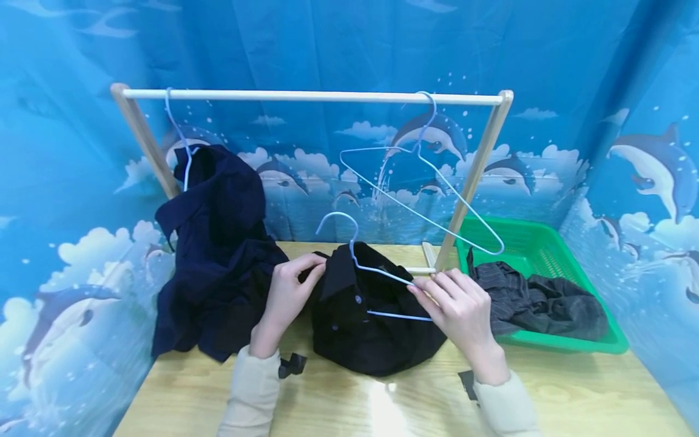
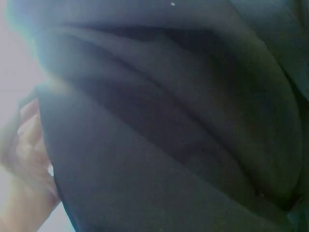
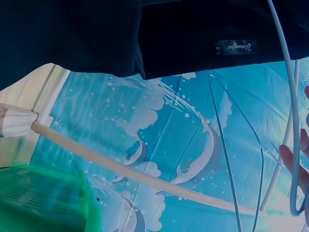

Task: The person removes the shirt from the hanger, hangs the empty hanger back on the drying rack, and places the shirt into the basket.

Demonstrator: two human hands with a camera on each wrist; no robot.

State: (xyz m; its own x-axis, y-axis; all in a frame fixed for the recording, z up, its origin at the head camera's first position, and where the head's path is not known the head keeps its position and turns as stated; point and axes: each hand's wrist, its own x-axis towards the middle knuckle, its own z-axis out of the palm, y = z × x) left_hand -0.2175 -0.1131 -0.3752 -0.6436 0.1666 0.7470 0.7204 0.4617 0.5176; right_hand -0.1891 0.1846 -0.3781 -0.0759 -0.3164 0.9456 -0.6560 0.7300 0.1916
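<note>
on the far left a dark blue shirt hangs on a light blue hanger from the wooden rail of a small clothes rack, and its bottom rests on the table. next to it the left hand comes in. its grip is pinching the collar of the black shirt, fingers curled round the cloth edge. the left wrist view shows only dark folds of cloth very close, with fingers at the side.

the black shirt sits in a heap in the middle of the table, just in front of the rack. a light blue wire hanger pokes out of its neck, hook up. one arm of the hanger looks tucked inside the shirt and the other arm is still out in the open.

the right hand holds that bare arm of the hanger, its grip pinched on the wire near the corner. in the right wrist view a fingertip sits beside the wire.

so the step looks like getting the shirt onto the hanger, about half done. the next move likely needs the cloth pulled over the bare end, gently.

above, an empty hanger hangs tilted on the rail. on the right a green basket holds a gray striped garment.
</note>
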